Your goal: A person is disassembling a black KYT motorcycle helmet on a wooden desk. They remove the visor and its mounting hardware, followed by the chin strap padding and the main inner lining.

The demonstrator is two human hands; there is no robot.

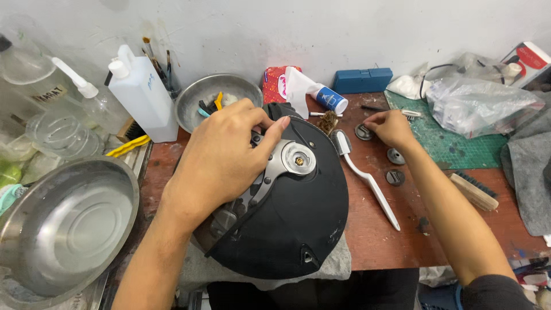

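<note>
Two hands, left hand point(221, 158) on black helmet point(287, 212), right hand point(393, 127) touching round disc point(363, 132)

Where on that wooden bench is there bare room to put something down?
The widest bare wood lies between the black helmet and the right forearm, below the white brush. A smaller patch lies at the right edge, below the wooden brush. The back, with bottles, bowl and bags, is crowded, as are the round discs near the right hand.
</note>
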